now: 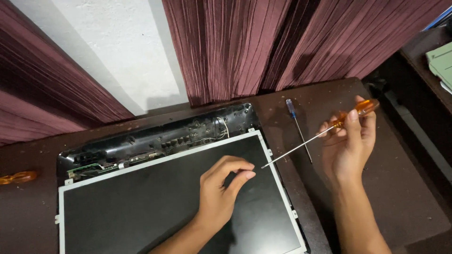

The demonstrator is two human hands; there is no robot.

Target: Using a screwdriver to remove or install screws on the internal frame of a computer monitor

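Dark brown counter, dusty, maroon curtains and a white wall behind. Lower centre: left hand hovers over the bare LCD panel, thumb and forefinger pinched almost closed; can't tell if a screw sits between them. Right of centre: right hand has a closed grip on the orange handle of a long screwdriver. Its shaft runs diagonally down-left, with the tip just beside the left fingertips, above the panel's right edge. Left hand is nearer the tip. Farther up: black laptop lid shell with wires exposed, a blue-handled screwdriver lying on the counter, and another orange handle at far left.
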